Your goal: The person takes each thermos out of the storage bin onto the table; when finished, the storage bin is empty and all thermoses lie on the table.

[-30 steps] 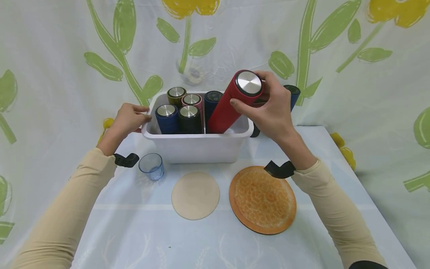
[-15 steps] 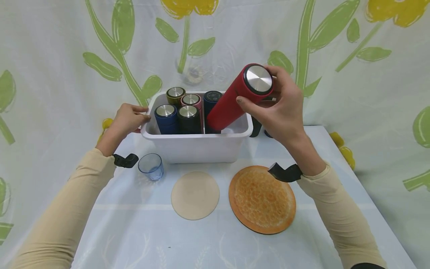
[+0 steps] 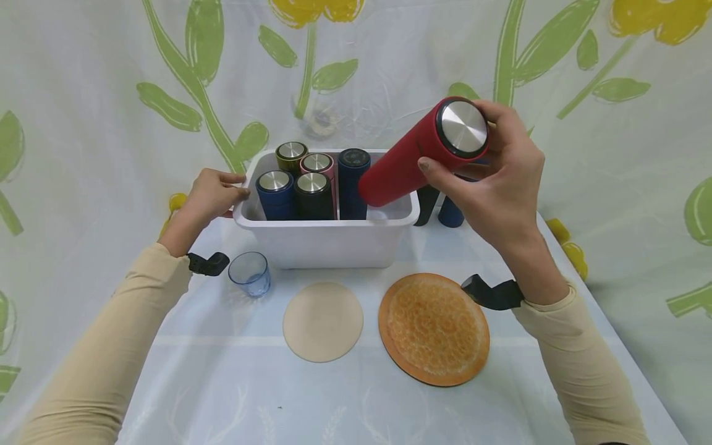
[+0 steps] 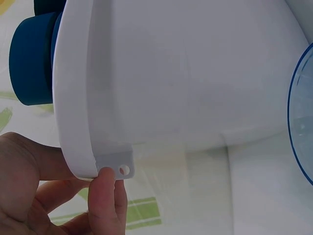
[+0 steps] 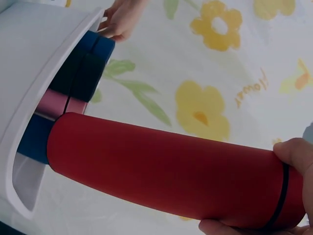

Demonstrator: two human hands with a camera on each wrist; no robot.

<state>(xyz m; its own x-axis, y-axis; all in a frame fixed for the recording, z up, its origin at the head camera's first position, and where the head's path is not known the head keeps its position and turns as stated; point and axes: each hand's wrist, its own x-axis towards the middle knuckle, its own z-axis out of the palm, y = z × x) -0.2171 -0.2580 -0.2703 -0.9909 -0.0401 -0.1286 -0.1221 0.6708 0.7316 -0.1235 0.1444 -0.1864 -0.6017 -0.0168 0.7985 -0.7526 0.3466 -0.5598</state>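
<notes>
My right hand (image 3: 503, 185) grips a red thermos bottle (image 3: 408, 157) near its silver-topped lid. The bottle tilts, lid up to the right, its bottom over the right part of a white plastic bin (image 3: 328, 244). In the right wrist view, the thumb lies near the bottle's dark ring. My left hand (image 3: 211, 194) holds the bin's left end; in the left wrist view, it pinches the rim by a small tab with a hole (image 4: 124, 169). Upright in the bin stand several more bottles, among them a navy one (image 3: 353, 185), a pink one (image 3: 317, 162) and a black one (image 3: 314, 198).
Right of the bin, partly behind my right hand, stand a black bottle (image 3: 426, 204) and a blue one (image 3: 450, 212). A blue-tinted glass (image 3: 250, 275) stands in front of the bin's left end. Nearer lie a beige round mat (image 3: 322, 322) and a bread-patterned round mat (image 3: 435, 330).
My right hand has moved right and up with the red bottle, which leans further over, its bottom drawn up and away from the navy bottle. The left hand has stayed put.
</notes>
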